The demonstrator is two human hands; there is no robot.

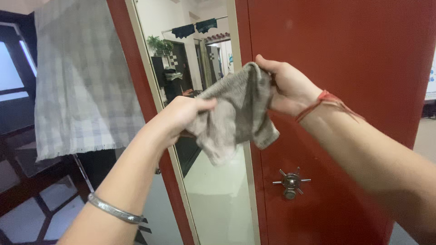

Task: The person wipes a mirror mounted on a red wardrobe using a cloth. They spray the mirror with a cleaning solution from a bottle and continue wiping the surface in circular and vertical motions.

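Hands met in mid-air over a small grey sock (pixel 236 109), held up in front of a dark red metal cupboard (pixel 354 68). The left hand (pixel 179 118) had its fingers and thumb closed on the sock's lower left edge, and the right hand (pixel 288 86) gripped the upper right end in a closed fist, so the cloth hung slack and crumpled between them. A silver bangle (pixel 113 209) circled the left wrist; a red thread (pixel 324 100) was tied round the right.

The cupboard door carried a chrome spoked handle (pixel 290 181) low down, well below the sock. Just left of it ran a tall narrow mirror (pixel 213 190) in a pale frame, reflecting a room with a pale floor, a doorway, a potted plant and dark garments on a line near the ceiling. Further left a grey checked cloth (pixel 77 81) hung down, its lower edge frayed. Behind it stood a dark window frame, and below lay pale floor tiles (pixel 27 218) set between dark strips.
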